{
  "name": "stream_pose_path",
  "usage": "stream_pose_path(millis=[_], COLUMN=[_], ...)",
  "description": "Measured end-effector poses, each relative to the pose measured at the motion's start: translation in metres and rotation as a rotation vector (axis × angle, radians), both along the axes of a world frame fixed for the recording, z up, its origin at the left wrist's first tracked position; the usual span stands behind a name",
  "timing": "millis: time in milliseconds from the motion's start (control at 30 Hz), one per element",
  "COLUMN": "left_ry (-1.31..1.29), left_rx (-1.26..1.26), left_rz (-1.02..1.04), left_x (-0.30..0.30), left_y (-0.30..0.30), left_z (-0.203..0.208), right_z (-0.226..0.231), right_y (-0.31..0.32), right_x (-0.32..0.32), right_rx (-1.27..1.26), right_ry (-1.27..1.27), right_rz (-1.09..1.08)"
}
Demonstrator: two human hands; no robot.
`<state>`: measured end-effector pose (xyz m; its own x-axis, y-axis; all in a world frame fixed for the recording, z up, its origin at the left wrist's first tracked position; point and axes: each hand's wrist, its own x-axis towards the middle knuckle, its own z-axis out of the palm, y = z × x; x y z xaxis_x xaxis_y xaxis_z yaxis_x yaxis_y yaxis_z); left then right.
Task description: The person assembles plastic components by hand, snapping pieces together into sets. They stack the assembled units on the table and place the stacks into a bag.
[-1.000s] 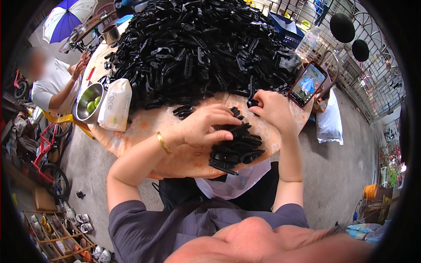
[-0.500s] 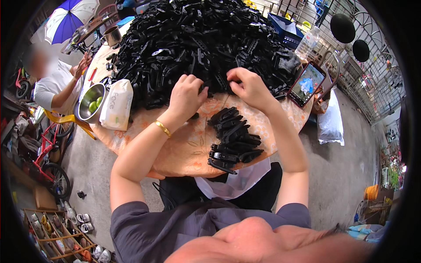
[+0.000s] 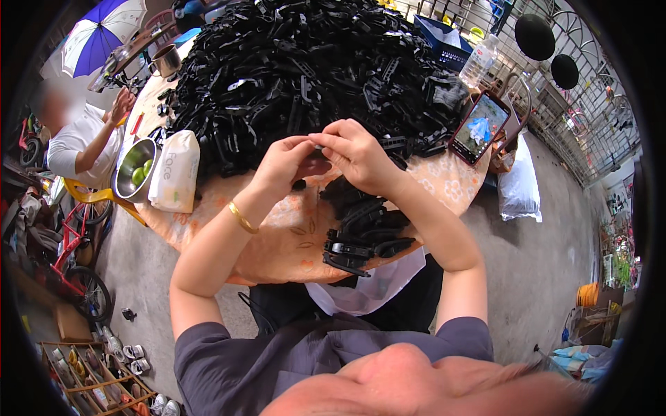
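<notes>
Above the table, at the near edge of a big heap of black plastic parts, the fingertips of my two hands meet. My left hand, with a gold bangle on its wrist, is closed in a pinch. Against it, my right hand is pinched too. Whatever lies between the fingers is mostly hidden; only a dark speck shows there. Under my right hand, a smaller group of black plastic parts lies near the table's front edge, partly covered by that hand. One small dark piece rests beneath my left hand.
The table has an orange flowered cloth. On its left are a steel bowl with green fruit and a tissue pack. To the right stand a phone and a plastic bottle. Another person sits at the left.
My hands were apart at the heap's edge; they have come together, the right hand moving left and nearer to me. The view has shifted slightly.
</notes>
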<state>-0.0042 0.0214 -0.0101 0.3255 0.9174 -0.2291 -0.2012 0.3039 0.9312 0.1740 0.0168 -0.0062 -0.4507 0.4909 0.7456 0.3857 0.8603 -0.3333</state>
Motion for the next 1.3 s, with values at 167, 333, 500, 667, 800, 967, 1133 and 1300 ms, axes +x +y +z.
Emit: stream_pose_path(millis=[167, 333, 500, 667, 800, 967, 1133, 1300], left_ry=[-0.168, -0.155, -0.048, 0.292, 0.366, 0.416, 0.542, 0.519], left_rx=[-0.096, 0.119, 0.209, 0.628, 0.732, 0.690, 0.818, 1.074], left_rz=[-0.027, -0.074, -0.076, -0.043, -0.018, -0.050, -0.264, -0.608], left_x=[0.001, 0.002, 0.000, 0.002, 0.006, 0.008, 0.012, 0.011], left_y=[-0.004, -0.007, -0.005, -0.008, -0.015, -0.021, -0.027, -0.036], left_z=[0.004, 0.002, -0.001, 0.011, 0.010, 0.012, 0.003, -0.009], right_z=[0.002, 0.008, 0.007, 0.009, 0.017, 0.016, 0.019, 0.011], right_y=[0.000, -0.008, -0.008, -0.001, -0.013, -0.019, -0.035, -0.110], right_x=[0.006, 0.007, 0.012, 0.029, 0.028, 0.034, 0.062, 0.057], right_rx=[0.038, -0.188, -0.150, -0.748, -0.635, -0.472, -0.701, -0.341], right_ry=[-0.019, 0.116, 0.066, 0.173, 0.112, 0.073, 0.042, -0.375], right_rz=[0.065, 0.020, 0.076, 0.116, 0.064, 0.001, 0.043, -0.117])
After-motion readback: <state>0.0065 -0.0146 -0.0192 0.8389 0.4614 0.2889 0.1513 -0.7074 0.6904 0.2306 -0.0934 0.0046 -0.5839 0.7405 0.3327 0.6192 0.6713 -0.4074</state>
